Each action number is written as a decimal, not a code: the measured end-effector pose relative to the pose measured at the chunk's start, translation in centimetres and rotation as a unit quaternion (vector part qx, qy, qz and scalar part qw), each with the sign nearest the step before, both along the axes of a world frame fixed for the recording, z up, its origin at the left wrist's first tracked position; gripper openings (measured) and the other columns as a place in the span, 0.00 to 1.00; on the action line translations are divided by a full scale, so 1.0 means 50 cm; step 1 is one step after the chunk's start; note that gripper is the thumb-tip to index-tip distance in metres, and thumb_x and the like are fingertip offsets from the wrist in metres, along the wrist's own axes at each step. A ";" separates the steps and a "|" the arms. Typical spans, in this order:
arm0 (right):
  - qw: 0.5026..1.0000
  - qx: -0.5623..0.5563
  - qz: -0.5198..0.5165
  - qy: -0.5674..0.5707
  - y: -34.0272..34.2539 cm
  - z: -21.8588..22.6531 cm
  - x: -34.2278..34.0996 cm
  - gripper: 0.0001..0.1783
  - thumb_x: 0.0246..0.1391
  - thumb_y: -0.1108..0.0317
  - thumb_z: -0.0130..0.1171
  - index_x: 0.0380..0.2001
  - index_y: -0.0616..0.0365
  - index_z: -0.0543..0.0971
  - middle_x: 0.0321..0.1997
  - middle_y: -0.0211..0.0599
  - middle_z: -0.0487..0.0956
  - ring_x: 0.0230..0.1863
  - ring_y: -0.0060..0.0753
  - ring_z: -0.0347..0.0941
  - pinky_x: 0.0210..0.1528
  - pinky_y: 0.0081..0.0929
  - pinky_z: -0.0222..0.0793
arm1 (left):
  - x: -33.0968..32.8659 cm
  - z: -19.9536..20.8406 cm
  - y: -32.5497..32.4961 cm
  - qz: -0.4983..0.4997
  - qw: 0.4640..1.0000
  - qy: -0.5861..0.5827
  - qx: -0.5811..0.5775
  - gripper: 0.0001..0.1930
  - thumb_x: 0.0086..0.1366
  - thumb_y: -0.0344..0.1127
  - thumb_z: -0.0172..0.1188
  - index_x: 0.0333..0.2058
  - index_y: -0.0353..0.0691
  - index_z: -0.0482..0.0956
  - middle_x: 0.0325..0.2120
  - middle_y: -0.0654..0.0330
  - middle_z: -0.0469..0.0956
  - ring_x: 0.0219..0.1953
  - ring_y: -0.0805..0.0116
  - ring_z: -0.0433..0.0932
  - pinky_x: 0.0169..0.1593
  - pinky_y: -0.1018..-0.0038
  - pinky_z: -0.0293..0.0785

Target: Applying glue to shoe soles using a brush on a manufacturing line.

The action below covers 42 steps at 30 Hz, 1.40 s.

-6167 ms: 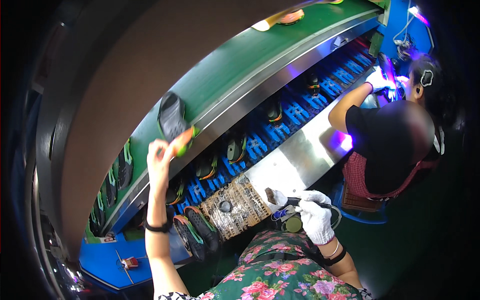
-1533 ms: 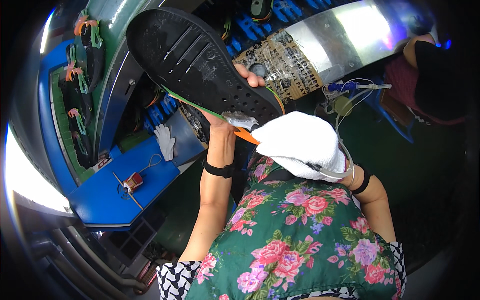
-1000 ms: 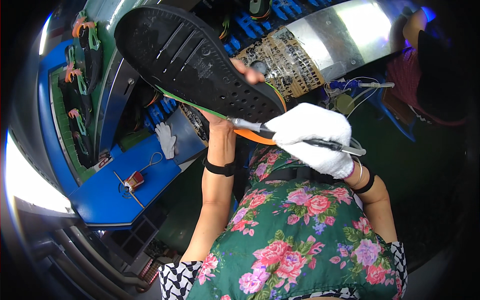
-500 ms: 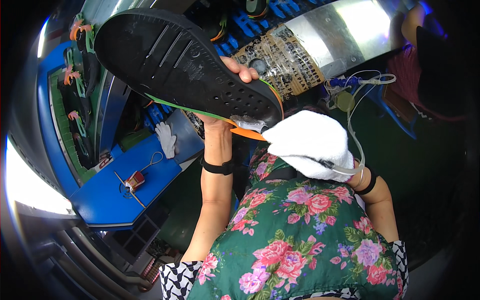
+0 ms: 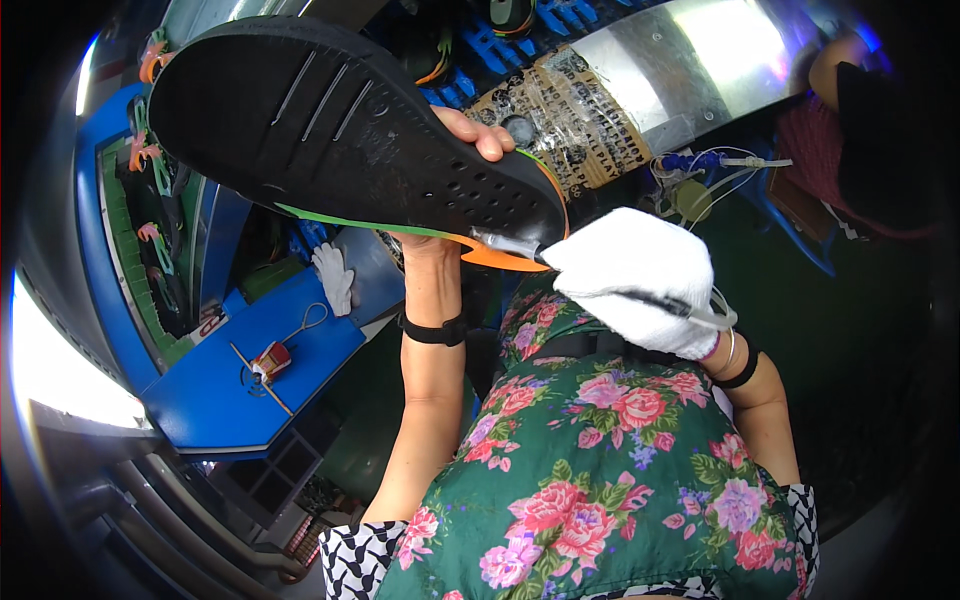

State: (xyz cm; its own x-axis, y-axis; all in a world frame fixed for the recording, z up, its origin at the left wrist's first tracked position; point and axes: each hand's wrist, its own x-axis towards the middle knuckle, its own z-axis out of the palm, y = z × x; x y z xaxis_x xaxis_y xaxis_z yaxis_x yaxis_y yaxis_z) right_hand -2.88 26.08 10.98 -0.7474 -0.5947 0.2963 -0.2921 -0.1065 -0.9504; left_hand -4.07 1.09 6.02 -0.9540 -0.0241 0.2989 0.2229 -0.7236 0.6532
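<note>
The person's bare left hand (image 5: 477,133) is gripping a black shoe (image 5: 350,140), its fingers curling over the upper edge while the palm is hiding behind. The shoe is lying across that hand, its broad end pointing up and to the left, its holed end reaching toward the right hand (image 5: 640,278). The right hand, wearing a white glove, is clasping a brush (image 5: 508,243), single fingers being hard to tell apart; the bristles are resting against the shoe beside an orange strip (image 5: 497,260).
</note>
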 end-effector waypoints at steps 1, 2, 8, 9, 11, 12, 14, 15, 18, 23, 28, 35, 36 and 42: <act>0.999 0.002 -0.003 0.052 -0.006 0.001 0.003 0.13 0.47 0.78 0.72 0.39 0.56 0.89 0.43 0.39 0.88 0.41 0.41 0.85 0.43 0.33 0.81 | 0.000 0.001 -0.003 0.000 1.000 -0.001 -0.006 0.39 0.65 0.66 0.63 0.49 0.25 0.77 0.41 0.49 0.81 0.44 0.53 0.83 0.56 0.52 0.75; 0.995 0.004 -0.005 0.104 -0.010 0.004 0.005 0.13 0.47 0.79 0.72 0.39 0.56 0.89 0.42 0.40 0.88 0.41 0.41 0.85 0.43 0.33 0.81 | 0.000 0.001 -0.005 0.001 1.000 -0.003 -0.011 0.38 0.65 0.65 0.63 0.49 0.25 0.78 0.40 0.49 0.81 0.44 0.53 0.83 0.56 0.52 0.75; 1.000 -0.012 0.021 0.008 -0.003 0.009 -0.001 0.14 0.47 0.78 0.72 0.40 0.57 0.89 0.43 0.39 0.88 0.42 0.41 0.85 0.44 0.33 0.81 | 0.001 -0.001 -0.012 0.007 0.999 -0.009 -0.032 0.33 0.68 0.59 0.62 0.48 0.26 0.78 0.40 0.49 0.80 0.44 0.54 0.83 0.57 0.53 0.76; 0.998 -0.001 0.014 0.062 -0.005 0.012 -0.001 0.14 0.47 0.78 0.72 0.39 0.57 0.89 0.43 0.39 0.88 0.42 0.41 0.85 0.44 0.34 0.81 | 0.001 0.000 -0.013 0.007 0.999 -0.009 -0.031 0.33 0.68 0.59 0.62 0.48 0.26 0.78 0.40 0.49 0.80 0.44 0.54 0.83 0.57 0.53 0.76; 0.993 0.001 -0.007 0.118 -0.016 0.013 0.010 0.13 0.46 0.78 0.72 0.39 0.57 0.89 0.43 0.40 0.88 0.42 0.42 0.85 0.44 0.34 0.81 | 0.001 0.001 -0.018 0.007 0.999 -0.009 -0.042 0.33 0.68 0.59 0.62 0.49 0.26 0.78 0.40 0.49 0.80 0.44 0.54 0.83 0.57 0.54 0.76; 0.993 0.001 -0.007 0.117 -0.015 0.011 0.010 0.13 0.46 0.78 0.72 0.39 0.57 0.89 0.43 0.40 0.88 0.42 0.42 0.85 0.44 0.34 0.81 | 0.001 0.000 -0.019 0.007 0.999 -0.009 -0.041 0.33 0.68 0.59 0.62 0.49 0.26 0.78 0.40 0.49 0.80 0.44 0.54 0.83 0.57 0.54 0.76; 0.996 -0.014 0.016 0.091 -0.010 0.005 0.008 0.16 0.46 0.78 0.73 0.41 0.55 0.89 0.45 0.39 0.88 0.42 0.42 0.85 0.44 0.34 0.82 | 0.001 -0.003 -0.021 0.000 0.999 -0.014 -0.030 0.34 0.69 0.60 0.62 0.49 0.26 0.78 0.40 0.49 0.80 0.45 0.53 0.83 0.58 0.54 0.76; 0.996 -0.015 0.007 0.085 -0.008 0.003 0.007 0.17 0.46 0.78 0.73 0.42 0.54 0.88 0.45 0.39 0.88 0.43 0.42 0.85 0.44 0.34 0.82 | 0.000 -0.004 -0.022 0.001 0.999 -0.014 -0.031 0.34 0.69 0.60 0.62 0.49 0.26 0.78 0.40 0.49 0.80 0.45 0.53 0.83 0.58 0.54 0.76; 0.991 0.011 0.015 0.134 -0.010 0.009 0.010 0.17 0.46 0.78 0.72 0.43 0.55 0.88 0.45 0.40 0.88 0.43 0.43 0.85 0.44 0.34 0.82 | -0.003 -0.006 -0.021 0.007 1.000 0.000 -0.026 0.36 0.68 0.62 0.61 0.49 0.26 0.77 0.40 0.48 0.80 0.45 0.52 0.82 0.58 0.55 0.76; 0.993 -0.009 0.040 0.110 -0.026 0.012 0.035 0.17 0.51 0.78 0.70 0.46 0.56 0.87 0.49 0.41 0.87 0.47 0.43 0.84 0.47 0.36 0.81 | 0.001 -0.007 -0.022 -0.019 0.999 -0.032 -0.011 0.43 0.64 0.70 0.61 0.51 0.26 0.75 0.41 0.46 0.80 0.47 0.50 0.82 0.59 0.57 0.76; 0.989 -0.011 0.056 0.136 -0.033 0.032 0.028 0.17 0.52 0.76 0.71 0.47 0.56 0.87 0.50 0.41 0.87 0.48 0.42 0.84 0.48 0.35 0.81 | 0.015 -0.019 -0.003 0.027 0.998 -0.049 -0.011 0.44 0.62 0.71 0.62 0.52 0.26 0.75 0.42 0.45 0.80 0.49 0.48 0.82 0.60 0.56 0.77; 0.990 0.021 0.030 0.139 -0.018 0.021 0.027 0.16 0.49 0.77 0.70 0.44 0.57 0.88 0.47 0.40 0.88 0.47 0.43 0.85 0.48 0.36 0.82 | -0.004 -0.037 -0.021 -0.036 0.999 0.017 0.017 0.42 0.64 0.67 0.64 0.53 0.26 0.75 0.43 0.44 0.81 0.51 0.47 0.81 0.60 0.55 0.77; 0.990 0.023 0.030 0.138 -0.022 0.023 0.033 0.16 0.49 0.77 0.70 0.44 0.57 0.88 0.47 0.40 0.88 0.47 0.43 0.85 0.48 0.36 0.82 | -0.002 -0.035 -0.014 -0.037 0.999 0.017 0.018 0.42 0.64 0.67 0.64 0.53 0.26 0.75 0.43 0.44 0.81 0.51 0.47 0.81 0.60 0.55 0.77; 0.997 0.012 0.031 0.067 -0.013 0.036 0.025 0.17 0.49 0.76 0.71 0.43 0.48 0.89 0.47 0.34 0.89 0.49 0.37 0.86 0.50 0.32 0.80 | -0.001 -0.029 -0.007 -0.031 0.999 0.007 0.042 0.43 0.63 0.68 0.64 0.52 0.25 0.75 0.42 0.42 0.82 0.51 0.47 0.81 0.60 0.55 0.77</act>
State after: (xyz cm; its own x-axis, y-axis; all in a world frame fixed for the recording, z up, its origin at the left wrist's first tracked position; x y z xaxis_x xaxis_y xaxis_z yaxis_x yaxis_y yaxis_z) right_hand -1.62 25.43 12.76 -0.6631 -0.6469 0.3766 -0.4101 -0.1070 -0.9058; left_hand -4.13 0.75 4.55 -0.9501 0.0095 0.3117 0.1849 -0.7879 0.5874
